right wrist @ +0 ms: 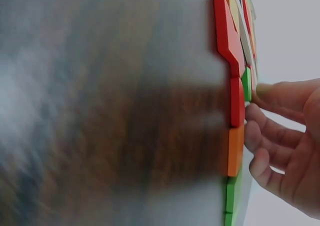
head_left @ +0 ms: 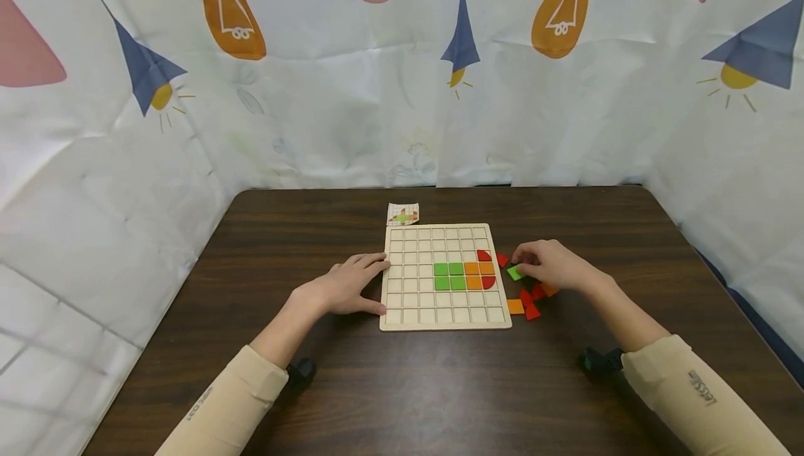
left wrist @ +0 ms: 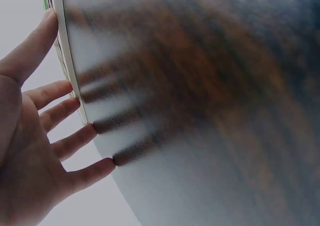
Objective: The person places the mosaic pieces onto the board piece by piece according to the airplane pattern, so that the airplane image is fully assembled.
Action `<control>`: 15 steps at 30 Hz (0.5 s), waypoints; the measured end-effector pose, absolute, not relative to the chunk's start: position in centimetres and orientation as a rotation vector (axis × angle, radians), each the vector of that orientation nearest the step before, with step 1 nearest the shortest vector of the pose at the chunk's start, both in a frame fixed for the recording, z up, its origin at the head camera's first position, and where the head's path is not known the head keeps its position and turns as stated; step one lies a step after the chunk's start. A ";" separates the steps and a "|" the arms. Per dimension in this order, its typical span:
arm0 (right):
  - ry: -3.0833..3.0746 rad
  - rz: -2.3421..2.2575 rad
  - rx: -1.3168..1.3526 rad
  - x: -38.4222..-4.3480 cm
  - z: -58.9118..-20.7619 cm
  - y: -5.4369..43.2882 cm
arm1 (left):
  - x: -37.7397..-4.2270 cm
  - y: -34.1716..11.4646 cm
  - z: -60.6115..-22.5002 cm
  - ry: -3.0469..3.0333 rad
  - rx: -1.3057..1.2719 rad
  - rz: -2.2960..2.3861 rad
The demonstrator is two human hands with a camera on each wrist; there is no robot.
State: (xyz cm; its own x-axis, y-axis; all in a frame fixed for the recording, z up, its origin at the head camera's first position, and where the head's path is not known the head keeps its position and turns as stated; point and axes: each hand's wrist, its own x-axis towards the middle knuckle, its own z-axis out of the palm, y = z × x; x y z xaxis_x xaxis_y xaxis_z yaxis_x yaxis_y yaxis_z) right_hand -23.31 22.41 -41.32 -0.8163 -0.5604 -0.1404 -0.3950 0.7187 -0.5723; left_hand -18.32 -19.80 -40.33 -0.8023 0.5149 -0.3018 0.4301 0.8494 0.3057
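A pale wooden grid board (head_left: pixel 414 302) lies on the table with several square tiles set in it: a block of green tiles (head_left: pixel 449 276), orange tiles (head_left: pixel 472 275) to their right, and two red rounded pieces (head_left: pixel 484 255). My left hand (head_left: pixel 348 285) rests its spread fingertips and thumb against the board's left edge; the left wrist view shows the straight fingers (left wrist: pixel 75 141). Just right of the board, my right hand (head_left: pixel 555 264) pinches a green tile (head_left: pixel 515 273) between thumb and curled fingers. The right wrist view partly hides that green tile (right wrist: pixel 246 83) behind other pieces.
Loose red pieces (head_left: pixel 532 311) and an orange tile (head_left: pixel 515 306) lie by the board's right side. Another orange piece (head_left: pixel 549 290) is under the right hand. A small pattern card (head_left: pixel 403 214) lies behind the board on the dark wooden table (head_left: pixel 427 386).
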 end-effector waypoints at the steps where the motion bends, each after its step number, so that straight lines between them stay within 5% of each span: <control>1: 2.610 -0.774 -0.758 -23.4 -41.2 22.5 | -18.3 -19.8 -40.3 2.650 0.702 0.309; 15: 2.577 -0.765 -0.832 -23.7 -41.4 22.9 | -18.3 -19.8 -40.5 2.647 0.704 0.299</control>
State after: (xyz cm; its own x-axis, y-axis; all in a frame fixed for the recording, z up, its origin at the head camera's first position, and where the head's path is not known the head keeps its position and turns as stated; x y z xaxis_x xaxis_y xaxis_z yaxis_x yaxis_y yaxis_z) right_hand -23.73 22.92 -41.41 -0.7766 -0.6147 -0.1381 -0.4397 0.6858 -0.5799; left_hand -18.30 -19.80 -40.51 -0.8005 0.5136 -0.3088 0.4317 0.8517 0.2972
